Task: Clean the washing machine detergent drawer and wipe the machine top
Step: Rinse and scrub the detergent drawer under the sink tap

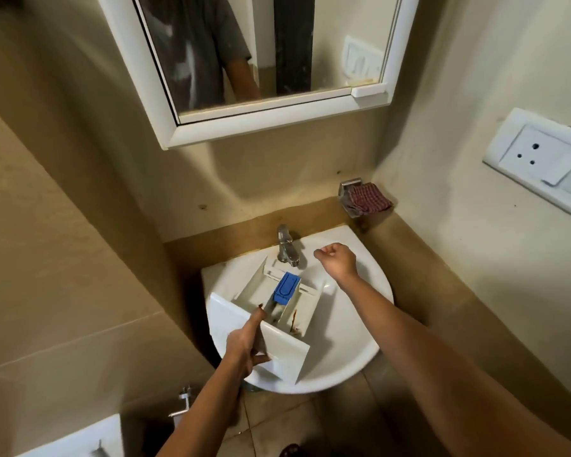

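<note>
The white detergent drawer (pixel 277 344) lies tilted in the white sink (pixel 353 341), its front panel toward me. A blue insert (pixel 286 287) sits in its middle compartment, and brown grime streaks the divider near the front. My left hand (pixel 244 344) grips the drawer's front panel, forefinger stretched over its top edge and thumb under the panel. My right hand (pixel 338 260) hovers above the sink's back right rim beside the chrome tap (pixel 285 247), fingers loosely curled and holding nothing.
A red checked cloth (pixel 370 198) lies in a wall-mounted soap dish right of the tap. A white-framed mirror (pixel 264 61) hangs above. A socket and switch plate (pixel 541 159) is on the right wall. A white fixture's corner (pixel 80 440) shows at the bottom left.
</note>
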Demonstrator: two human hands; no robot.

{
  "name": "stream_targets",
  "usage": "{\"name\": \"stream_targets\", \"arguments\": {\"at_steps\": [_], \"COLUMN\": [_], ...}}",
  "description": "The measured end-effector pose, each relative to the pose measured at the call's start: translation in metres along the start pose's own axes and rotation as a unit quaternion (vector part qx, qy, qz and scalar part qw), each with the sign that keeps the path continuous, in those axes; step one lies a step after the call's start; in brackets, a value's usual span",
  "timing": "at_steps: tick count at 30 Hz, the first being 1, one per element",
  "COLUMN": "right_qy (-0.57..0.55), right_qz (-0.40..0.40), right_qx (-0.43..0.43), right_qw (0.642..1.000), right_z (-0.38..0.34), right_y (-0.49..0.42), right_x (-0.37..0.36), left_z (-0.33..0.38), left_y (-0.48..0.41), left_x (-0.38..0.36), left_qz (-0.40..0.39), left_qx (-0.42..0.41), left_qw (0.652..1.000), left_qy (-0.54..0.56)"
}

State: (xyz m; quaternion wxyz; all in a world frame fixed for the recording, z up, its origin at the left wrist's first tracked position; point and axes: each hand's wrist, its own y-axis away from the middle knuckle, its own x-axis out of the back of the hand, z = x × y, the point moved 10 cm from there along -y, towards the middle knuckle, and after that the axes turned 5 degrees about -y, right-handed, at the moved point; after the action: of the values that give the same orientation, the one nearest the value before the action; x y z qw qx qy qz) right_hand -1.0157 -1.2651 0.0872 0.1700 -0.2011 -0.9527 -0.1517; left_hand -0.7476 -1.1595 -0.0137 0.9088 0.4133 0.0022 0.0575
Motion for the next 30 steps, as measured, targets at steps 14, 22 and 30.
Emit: {"name": "stream_targets", "arguments": {"at_steps": [14, 22, 30], "right_qy": [0.142, 0.207, 0.192], "right_qz": [-0.195, -0.192, -0.249], "right_qx": [0.127, 0.174, 0.196], "right_qw": [0.962, 0.943, 0.929], "right_z": [-0.040, -0.040, -0.039], "right_y": [-0.070, -0.084, -0.105], "right_x": [-0.100, -0.105, -0.103], "left_z": [-0.040, -0.054, -0.063], "left_y": [-0.001, 0.003, 0.003], "left_x": [-0.067, -0.094, -0.116], "left_qz": [0.091, 0.116, 0.108], "left_qx": [0.008, 0.000, 0.011], "left_qw": [0.988, 0.972, 0.954], "left_qy": [0.123, 0.205, 0.279]}}
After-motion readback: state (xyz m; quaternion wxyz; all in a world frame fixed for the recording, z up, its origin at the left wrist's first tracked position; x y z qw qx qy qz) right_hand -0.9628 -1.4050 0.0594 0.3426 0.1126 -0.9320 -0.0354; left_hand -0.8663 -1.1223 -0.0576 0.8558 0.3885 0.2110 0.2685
